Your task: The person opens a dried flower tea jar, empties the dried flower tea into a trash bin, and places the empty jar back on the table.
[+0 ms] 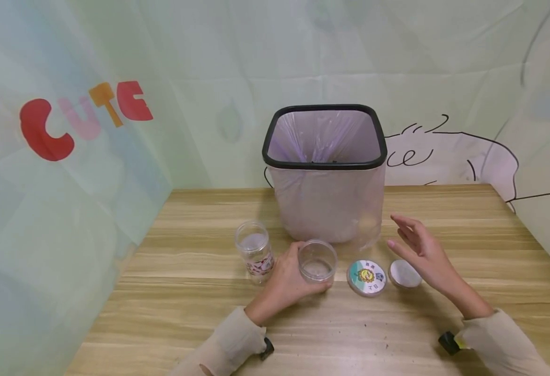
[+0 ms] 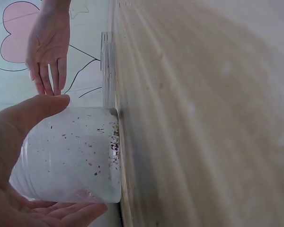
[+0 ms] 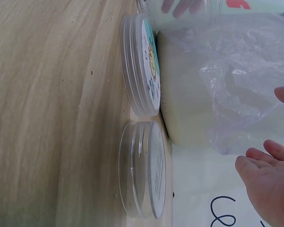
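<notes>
My left hand (image 1: 288, 274) grips a clear plastic jar (image 1: 318, 261) that stands uncapped on the table; thumb and fingers lie around its sides. Dark specks cling inside the jar (image 2: 80, 151) in the left wrist view. My right hand (image 1: 420, 253) is held above the table with its fingers extended and nothing in them. Below it lies a clear lid with a white top (image 1: 405, 273). Between that lid and the jar is a second lid, printed with a yellow cartoon figure (image 1: 366, 278). Left of my left hand stands a taller clear jar (image 1: 254, 250) with a pink-and-red pattern.
A trash bin (image 1: 328, 203) with a black rim and a clear plastic liner stands behind the jars, near the back edge of the wooden table (image 1: 199, 303). Small dark crumbs are scattered in front of the lids. A printed cloth backdrop (image 1: 209, 62) hangs behind and at the sides.
</notes>
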A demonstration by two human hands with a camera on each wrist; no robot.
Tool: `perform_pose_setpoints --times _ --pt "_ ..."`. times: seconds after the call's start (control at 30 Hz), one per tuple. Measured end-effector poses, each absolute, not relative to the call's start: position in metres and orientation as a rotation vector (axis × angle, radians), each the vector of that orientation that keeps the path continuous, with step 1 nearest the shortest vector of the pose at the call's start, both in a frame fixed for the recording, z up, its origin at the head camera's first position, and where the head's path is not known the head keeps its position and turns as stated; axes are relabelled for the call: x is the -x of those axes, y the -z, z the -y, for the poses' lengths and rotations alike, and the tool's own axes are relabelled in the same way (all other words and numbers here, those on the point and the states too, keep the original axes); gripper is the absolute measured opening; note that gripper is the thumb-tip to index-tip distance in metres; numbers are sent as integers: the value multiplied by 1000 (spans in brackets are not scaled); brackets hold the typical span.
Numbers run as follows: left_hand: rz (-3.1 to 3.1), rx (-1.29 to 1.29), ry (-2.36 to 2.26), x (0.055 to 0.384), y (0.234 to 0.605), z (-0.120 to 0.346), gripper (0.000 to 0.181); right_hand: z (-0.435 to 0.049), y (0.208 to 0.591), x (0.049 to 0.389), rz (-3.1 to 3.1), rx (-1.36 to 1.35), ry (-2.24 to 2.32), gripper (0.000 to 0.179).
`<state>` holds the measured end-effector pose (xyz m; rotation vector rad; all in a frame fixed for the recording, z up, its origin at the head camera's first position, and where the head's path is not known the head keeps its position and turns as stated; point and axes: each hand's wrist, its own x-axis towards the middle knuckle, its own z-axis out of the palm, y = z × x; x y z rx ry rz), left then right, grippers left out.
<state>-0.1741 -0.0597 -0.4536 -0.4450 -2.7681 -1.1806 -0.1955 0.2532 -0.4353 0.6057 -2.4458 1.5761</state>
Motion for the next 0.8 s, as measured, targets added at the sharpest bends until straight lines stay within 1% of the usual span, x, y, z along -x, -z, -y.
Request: perform_pose_setpoints --times 0.43,0.67,0.8 --pt "2798 423 1226 172 454 61 96 -254 438 196 2469 -610 -1562 58" --pt "2816 425 1244 170 451 62 114 -257 439 195 2473 -604 -1572 58" --pt "2842 374 1284 164 450 64 124 -260 440 195 2498 -576 -1562 58"
